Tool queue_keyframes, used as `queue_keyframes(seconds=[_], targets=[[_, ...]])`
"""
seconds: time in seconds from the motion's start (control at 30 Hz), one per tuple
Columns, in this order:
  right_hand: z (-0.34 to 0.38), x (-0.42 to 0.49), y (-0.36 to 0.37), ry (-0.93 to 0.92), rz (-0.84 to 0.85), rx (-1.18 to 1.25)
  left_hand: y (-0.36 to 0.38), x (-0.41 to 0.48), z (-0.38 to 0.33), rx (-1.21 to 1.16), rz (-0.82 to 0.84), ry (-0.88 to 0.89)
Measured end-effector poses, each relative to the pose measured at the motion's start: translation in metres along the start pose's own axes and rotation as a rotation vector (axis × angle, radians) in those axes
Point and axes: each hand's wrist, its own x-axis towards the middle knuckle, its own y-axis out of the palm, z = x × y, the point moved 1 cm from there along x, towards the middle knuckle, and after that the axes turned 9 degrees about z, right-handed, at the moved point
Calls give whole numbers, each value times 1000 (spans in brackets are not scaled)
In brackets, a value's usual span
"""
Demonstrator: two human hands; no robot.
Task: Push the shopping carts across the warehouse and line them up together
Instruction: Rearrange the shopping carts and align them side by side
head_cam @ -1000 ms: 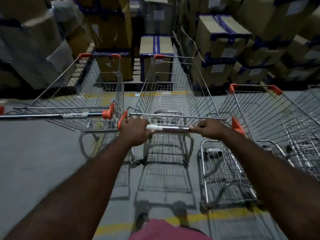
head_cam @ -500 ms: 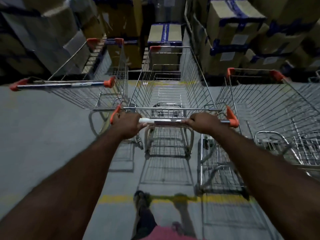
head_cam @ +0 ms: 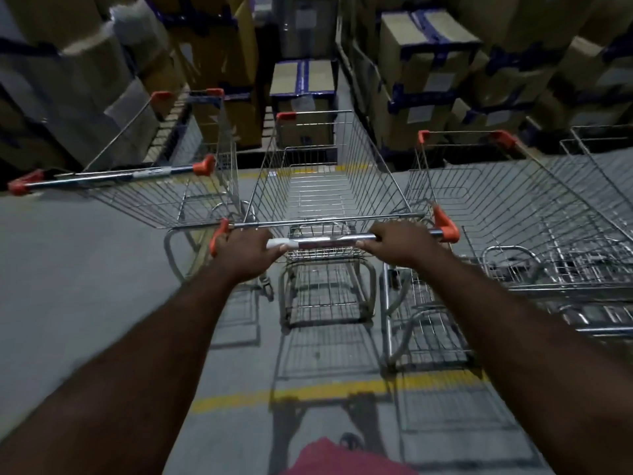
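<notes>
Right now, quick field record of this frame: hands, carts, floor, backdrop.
left hand: grips chrome handle bar with orange end caps, near the left cap
right hand: grips the same bar, toward the right cap
held cart: silver wire shopping cart, middle of three, basket empty
left neighbour: left wire cart, alongside, its handle further ahead
right neighbour: right wire cart, close alongside
floor: grey, yellow painted line crossing near the person
backdrop: stacked cardboard boxes with blue tape

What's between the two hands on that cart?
In the head view, only the cart's own handle bar runs between the left hand and the right hand.
</notes>
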Motion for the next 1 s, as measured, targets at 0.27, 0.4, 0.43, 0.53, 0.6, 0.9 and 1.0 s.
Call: queue_keyframes(seconds=[0.27, 0.4, 0.43, 0.53, 0.6, 0.9, 1.0], targets=[[24, -26, 22, 61, -43, 114, 5, -14, 23, 38, -17, 78], [25, -40, 31, 90, -46, 60, 12, -31, 25, -1, -60, 100], [26, -43, 33, 92, -39, 61, 15, -36, 26, 4, -68, 103], [32, -53, 41, 81, -33, 48, 22, -51, 29, 17, -84, 105], [37, -60, 47, 84, -30, 30, 25, -63, 31, 11, -107, 104], [53, -99, 64, 62, -31, 85, 42, -111, 34, -31, -144, 84], [59, -109, 66, 83, -26, 69, 46, -122, 34, 21, -166, 92]])
